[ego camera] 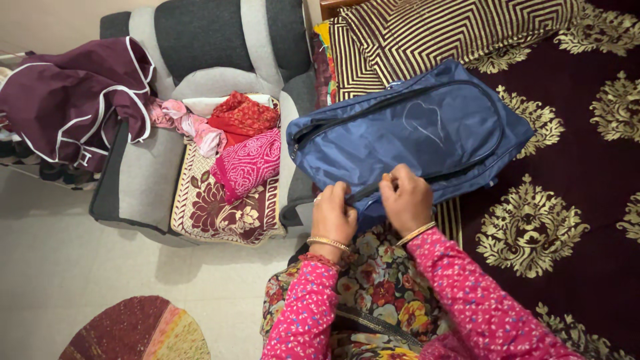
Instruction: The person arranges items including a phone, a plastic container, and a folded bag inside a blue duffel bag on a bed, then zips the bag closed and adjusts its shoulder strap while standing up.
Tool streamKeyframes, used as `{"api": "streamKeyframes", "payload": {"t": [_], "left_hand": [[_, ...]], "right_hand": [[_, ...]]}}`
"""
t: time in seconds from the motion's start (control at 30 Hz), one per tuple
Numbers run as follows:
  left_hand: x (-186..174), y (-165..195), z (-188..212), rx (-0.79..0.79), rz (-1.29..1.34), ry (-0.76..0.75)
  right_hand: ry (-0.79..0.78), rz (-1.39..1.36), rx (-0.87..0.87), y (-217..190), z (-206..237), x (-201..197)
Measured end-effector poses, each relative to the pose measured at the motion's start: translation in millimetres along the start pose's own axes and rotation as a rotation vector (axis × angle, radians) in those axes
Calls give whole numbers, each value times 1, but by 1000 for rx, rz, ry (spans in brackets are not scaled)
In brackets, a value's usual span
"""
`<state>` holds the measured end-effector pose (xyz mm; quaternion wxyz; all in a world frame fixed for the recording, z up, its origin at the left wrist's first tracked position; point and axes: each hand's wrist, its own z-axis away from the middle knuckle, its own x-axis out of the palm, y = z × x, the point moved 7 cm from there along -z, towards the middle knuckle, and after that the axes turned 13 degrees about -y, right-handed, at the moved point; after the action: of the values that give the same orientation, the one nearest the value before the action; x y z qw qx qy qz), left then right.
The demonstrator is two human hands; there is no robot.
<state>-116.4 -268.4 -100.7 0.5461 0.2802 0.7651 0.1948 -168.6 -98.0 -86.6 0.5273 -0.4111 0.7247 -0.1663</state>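
A blue zipped fabric bag (413, 130) lies on the edge of a bed, with a pale heart outline on its top. My left hand (331, 213) pinches the bag's near edge at the zip line. My right hand (405, 199) grips the same edge a little to the right, fingers closed on the fabric or zip pull. Both wrists wear gold bangles, and my sleeves are pink with a small floral print.
The bed has a dark maroon cover with gold motifs (567, 200) and a striped brown pillow (440, 30). A grey armchair (220, 60) at left holds folded red and pink cloths (247, 153) and a maroon garment (73, 100). A round mat (133, 333) lies on the floor.
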Motion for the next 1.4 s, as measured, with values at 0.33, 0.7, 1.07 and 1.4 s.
{"api": "streamKeyframes", "payload": {"t": [0.33, 0.7, 1.07, 1.4], "left_hand": [[-8, 3, 33, -53, 15, 53], [-74, -64, 35, -88, -148, 106], [-26, -14, 14, 92, -28, -49], [4, -7, -17, 64, -117, -71]], "right_hand": [[151, -100, 136, 92, 22, -27], [-83, -183, 11, -5, 31, -4], [-29, -182, 66, -39, 32, 37], [-42, -136, 34, -26, 17, 36]]}}
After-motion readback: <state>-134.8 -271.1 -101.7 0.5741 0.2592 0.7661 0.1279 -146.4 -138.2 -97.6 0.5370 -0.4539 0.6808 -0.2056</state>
